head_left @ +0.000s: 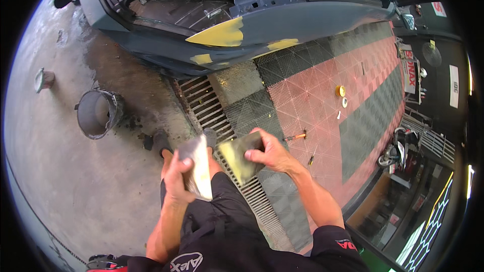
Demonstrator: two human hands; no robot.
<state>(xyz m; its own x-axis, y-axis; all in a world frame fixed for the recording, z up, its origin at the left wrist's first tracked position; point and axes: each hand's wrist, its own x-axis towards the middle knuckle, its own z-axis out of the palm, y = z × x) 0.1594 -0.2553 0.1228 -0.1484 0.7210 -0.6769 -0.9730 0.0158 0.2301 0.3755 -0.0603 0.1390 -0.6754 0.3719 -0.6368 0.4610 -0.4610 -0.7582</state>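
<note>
My left hand [175,177] grips a flat block [200,163] with a dark face and a pale, whitish side, thumb pressed on its face. To the right, my right hand [272,154] holds a thin, dark rectangular pad [241,157] that has a yellowish band along its left edge. Both are slightly blurred and held apart, in front of my legs. Beyond them stands a grey car body [327,17]. Its lower side carries a large yellow patch [219,34], with smaller yellow patches [283,45] near the bottom edge.
A black bucket [117,108] and a small can [47,79] stand on the wet concrete at left. A drain grate [201,95] runs beside my feet. On the red and black tiles lie a yellow roll [341,90], a white roll [345,102] and an orange-handled tool [298,136].
</note>
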